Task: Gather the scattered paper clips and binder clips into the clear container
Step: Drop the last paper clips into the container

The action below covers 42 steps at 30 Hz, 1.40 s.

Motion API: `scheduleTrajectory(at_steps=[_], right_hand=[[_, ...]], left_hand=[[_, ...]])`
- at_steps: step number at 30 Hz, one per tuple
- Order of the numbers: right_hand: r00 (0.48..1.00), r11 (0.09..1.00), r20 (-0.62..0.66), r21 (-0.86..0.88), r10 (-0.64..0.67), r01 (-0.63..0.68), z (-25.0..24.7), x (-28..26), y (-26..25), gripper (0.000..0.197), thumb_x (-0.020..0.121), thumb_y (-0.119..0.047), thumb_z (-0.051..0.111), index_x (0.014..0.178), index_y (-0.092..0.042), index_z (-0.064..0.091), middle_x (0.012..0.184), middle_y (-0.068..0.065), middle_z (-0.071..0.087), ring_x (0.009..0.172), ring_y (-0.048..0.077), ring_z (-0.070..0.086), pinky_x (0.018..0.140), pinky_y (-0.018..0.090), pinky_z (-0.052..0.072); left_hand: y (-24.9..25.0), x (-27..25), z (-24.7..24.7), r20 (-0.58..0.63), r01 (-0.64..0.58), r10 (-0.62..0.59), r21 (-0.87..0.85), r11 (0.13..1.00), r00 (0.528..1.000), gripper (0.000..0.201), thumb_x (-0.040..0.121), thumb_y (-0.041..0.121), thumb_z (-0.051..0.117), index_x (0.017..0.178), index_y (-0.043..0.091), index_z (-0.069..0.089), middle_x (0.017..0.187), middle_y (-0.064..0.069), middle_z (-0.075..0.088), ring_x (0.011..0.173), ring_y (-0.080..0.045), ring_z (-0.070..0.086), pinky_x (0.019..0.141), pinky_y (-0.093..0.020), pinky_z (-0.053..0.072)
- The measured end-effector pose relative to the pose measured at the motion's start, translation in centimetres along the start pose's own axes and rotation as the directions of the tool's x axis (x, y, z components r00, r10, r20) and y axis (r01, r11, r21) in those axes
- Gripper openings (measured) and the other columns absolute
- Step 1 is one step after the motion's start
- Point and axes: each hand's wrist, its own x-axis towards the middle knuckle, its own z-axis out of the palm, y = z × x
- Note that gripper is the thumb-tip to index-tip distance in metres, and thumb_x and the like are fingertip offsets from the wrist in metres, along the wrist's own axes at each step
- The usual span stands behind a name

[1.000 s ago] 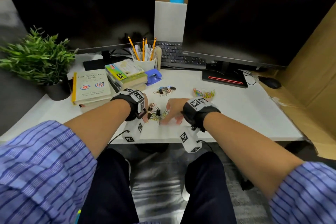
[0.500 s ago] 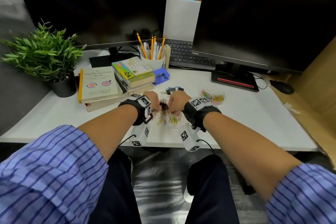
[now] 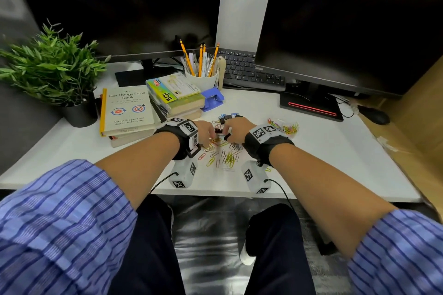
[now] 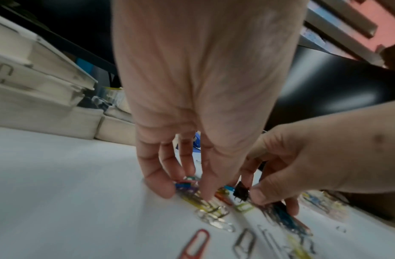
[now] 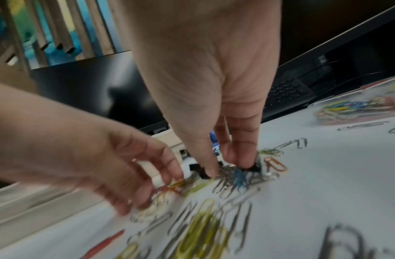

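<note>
Coloured and silver paper clips lie scattered on the white desk near its front edge. My left hand curls down at the pile's far left; in the left wrist view finger and thumb pinch blue and yellow paper clips. My right hand is right beside it and pinches a black binder clip between thumb and fingers. More binder clips lie just beyond the hands. The clear container, holding coloured clips, stands to the right of my right wrist.
Stacked books and a blue hole punch sit left of the hands, a pencil cup and keyboard behind. Two monitors close the back; a plant stands far left, a mouse far right.
Both hands have moved away from the desk's front edge to the far side of the clip pile and drawn close together, fingers now pinching clips.
</note>
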Motion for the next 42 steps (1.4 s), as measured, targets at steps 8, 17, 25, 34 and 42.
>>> scheduleTrajectory(at_steps=[8,17,25,34,42], right_hand=[[0.984,0.988,0.127,-0.072,-0.126,0.136,1.0,-1.5,-2.4,0.046,0.090,-0.005,0.051,0.134,-0.015,0.055,0.132,0.009,0.058,0.118,0.028,0.056,0.096,0.032,0.047],[0.975,0.986,0.223,0.158,0.023,-0.059,0.1,-4.7,1.4,0.065,0.071,-0.012,0.080,0.129,-0.018,0.052,0.115,0.001,0.051,0.077,0.014,0.056,0.075,0.028,0.052],[0.996,0.993,0.087,0.115,-0.021,0.010,2.3,-3.4,-0.4,0.056,0.072,-0.030,0.079,0.123,-0.023,0.057,0.107,-0.003,0.058,0.089,0.016,0.050,0.068,0.022,0.039],[0.999,0.986,0.001,0.160,-0.045,0.044,1.9,-1.7,-1.5,0.028,0.080,-0.012,0.071,0.108,-0.009,0.068,0.107,0.010,0.069,0.093,0.024,0.064,0.074,0.026,0.047],[0.999,0.970,-0.049,0.243,0.012,0.000,2.0,-0.2,-0.4,0.022,0.083,-0.010,0.065,0.103,-0.001,0.068,0.097,0.014,0.071,0.091,0.028,0.068,0.079,0.030,0.056]], left_hand=[[-0.7,-1.5,-0.6,0.082,0.113,-0.122,0.109,0.988,0.989,0.061,0.047,0.042,0.074,0.098,0.019,0.050,0.100,-0.005,0.053,0.084,-0.021,0.049,0.069,-0.024,0.046],[-1.9,-3.7,1.4,-0.014,0.072,-0.070,0.220,0.973,0.997,0.090,0.054,0.055,0.082,0.129,0.021,0.044,0.115,-0.007,0.061,0.099,-0.026,0.061,0.085,-0.032,0.048],[0.6,-3.1,2.7,-0.109,0.034,-0.034,0.000,0.999,0.993,0.060,0.062,0.031,0.084,0.111,0.010,0.055,0.102,-0.009,0.062,0.089,-0.026,0.063,0.077,-0.035,0.052],[1.7,-0.1,1.9,-0.124,0.094,-0.088,0.044,0.995,0.988,0.036,0.065,0.028,0.078,0.091,0.007,0.068,0.082,-0.008,0.068,0.083,-0.028,0.070,0.082,-0.037,0.059],[2.2,1.5,1.5,-0.228,0.054,-0.037,0.071,0.996,0.973,0.022,0.090,0.015,0.057,0.100,-0.003,0.064,0.115,-0.023,0.064,0.109,-0.036,0.061,0.087,-0.038,0.049]])
